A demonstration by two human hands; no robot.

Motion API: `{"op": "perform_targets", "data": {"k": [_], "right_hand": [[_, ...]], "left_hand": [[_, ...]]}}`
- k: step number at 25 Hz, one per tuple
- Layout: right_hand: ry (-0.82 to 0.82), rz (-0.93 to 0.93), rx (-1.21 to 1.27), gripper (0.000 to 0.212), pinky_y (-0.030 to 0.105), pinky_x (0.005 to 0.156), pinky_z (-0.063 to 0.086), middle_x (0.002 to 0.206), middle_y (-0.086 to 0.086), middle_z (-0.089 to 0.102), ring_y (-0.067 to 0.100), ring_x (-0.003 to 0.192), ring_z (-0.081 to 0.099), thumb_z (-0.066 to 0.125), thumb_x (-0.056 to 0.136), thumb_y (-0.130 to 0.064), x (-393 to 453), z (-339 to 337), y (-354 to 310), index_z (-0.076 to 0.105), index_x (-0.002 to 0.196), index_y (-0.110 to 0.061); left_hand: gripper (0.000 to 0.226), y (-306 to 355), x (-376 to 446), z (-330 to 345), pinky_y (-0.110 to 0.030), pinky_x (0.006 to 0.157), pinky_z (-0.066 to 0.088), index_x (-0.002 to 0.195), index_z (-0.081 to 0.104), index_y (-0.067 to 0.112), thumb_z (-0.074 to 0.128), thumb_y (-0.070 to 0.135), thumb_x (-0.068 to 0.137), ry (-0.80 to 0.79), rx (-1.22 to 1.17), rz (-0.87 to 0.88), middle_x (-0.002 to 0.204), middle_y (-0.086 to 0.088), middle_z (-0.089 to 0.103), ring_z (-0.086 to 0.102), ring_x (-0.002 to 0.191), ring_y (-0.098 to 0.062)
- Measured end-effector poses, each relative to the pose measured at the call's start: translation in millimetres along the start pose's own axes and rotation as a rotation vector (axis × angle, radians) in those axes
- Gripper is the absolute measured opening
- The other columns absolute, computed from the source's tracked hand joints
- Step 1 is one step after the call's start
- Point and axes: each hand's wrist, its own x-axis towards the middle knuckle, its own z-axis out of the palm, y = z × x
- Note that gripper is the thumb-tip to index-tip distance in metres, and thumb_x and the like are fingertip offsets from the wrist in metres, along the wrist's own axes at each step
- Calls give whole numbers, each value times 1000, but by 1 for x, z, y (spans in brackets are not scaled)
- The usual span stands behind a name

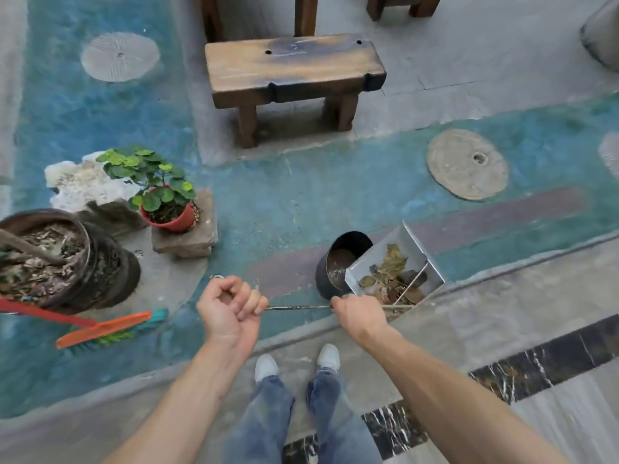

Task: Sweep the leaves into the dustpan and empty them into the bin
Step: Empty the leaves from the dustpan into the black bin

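A grey metal dustpan (415, 249) is tilted beside a small dark round bin (338, 262), its low corner over the bin's rim. Dry brown and green leaves (392, 272) lie inside the dustpan. A thin long handle (298, 307) runs level from the dustpan toward the left. My right hand (356, 313) grips this handle near the dustpan. My left hand (231, 306) grips the handle's far end, fingers curled round it. An orange broom (104, 328) with green and teal bristles lies on the floor at the left, apart from both hands.
A dark wooden stool (291, 75) stands ahead. A red pot with a green plant (167, 209) sits on a stone block. A large dark planter (50, 259) full of dry debris is at the left. My two feet in white shoes (298, 363) stand on a grey stone edge.
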Motion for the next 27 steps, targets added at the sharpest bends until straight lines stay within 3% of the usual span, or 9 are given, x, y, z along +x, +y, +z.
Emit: {"op": "perform_targets", "data": {"k": [4,10,15,20,27], "right_hand": [[-8,-56,-28,25,35,73,49,107,5,69,30,100,67,47,91,-5,17,4,5,59,110,-13],[14,-104,-26,23,34,71,46,106,5,69,29,101,63,45,95,-11,42,11,1,61,111,-14],[17,-96,-12,25,34,67,40,108,4,67,28,105,57,44,96,-11,59,12,-10,59,115,-16],[-2,-85,-18,26,33,63,36,112,3,64,26,108,54,43,98,-12,73,14,-23,59,118,-17],[-22,-86,-7,28,33,63,36,115,2,61,26,112,51,42,99,-12,72,18,-35,57,122,-19]], "left_hand": [[16,-10,12,-22,-22,40,24,48,35,21,46,18,59,117,-130,1,34,7,20,16,29,-11],[27,-12,26,-45,-22,41,25,47,37,20,61,17,35,203,-191,-11,34,7,21,16,31,-12],[14,-4,41,-54,-23,43,22,46,37,20,45,17,56,302,-230,-22,34,7,20,15,31,-12],[15,-4,47,-72,-27,48,19,45,37,19,43,16,58,407,-311,-41,35,6,21,17,31,-13],[13,0,48,-90,-27,48,19,51,34,19,43,15,58,422,-330,-57,37,6,22,17,32,-12]]}}
